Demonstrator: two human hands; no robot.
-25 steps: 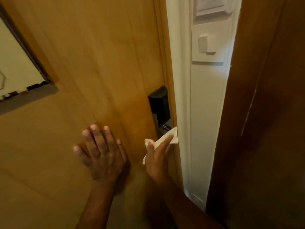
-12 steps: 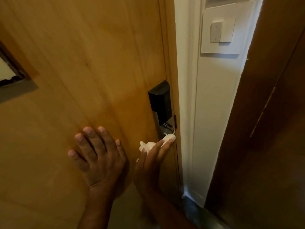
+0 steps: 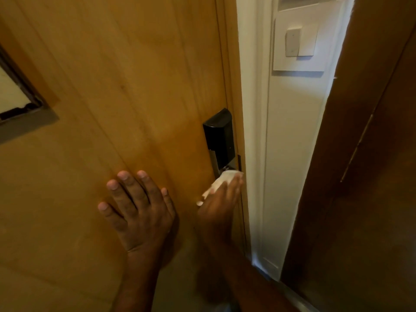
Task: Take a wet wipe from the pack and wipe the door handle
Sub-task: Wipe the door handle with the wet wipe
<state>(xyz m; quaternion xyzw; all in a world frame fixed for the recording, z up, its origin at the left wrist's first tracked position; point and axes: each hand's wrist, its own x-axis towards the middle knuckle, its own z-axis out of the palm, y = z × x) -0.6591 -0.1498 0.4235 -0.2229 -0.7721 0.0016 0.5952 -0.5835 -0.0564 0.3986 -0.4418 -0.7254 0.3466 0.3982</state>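
Pressing wet wipe (image 3: pixel 221 181) under black lock (image 3: pixel 219 137), right hand (image 3: pixel 219 207); left hand (image 3: pixel 137 212) flat on door (image 3: pixel 112 86).

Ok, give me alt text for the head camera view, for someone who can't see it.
A person's right hand presses a white wet wipe against the door handle area just below a black electronic lock on a wooden door. The left hand lies flat on the door, fingers spread. A white light switch sits on the wall beyond the door's edge.

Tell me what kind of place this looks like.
Probably a hotel room entrance, though it could be an apartment: a wooden door with a black electronic lock, and a white wall switch beside the frame.
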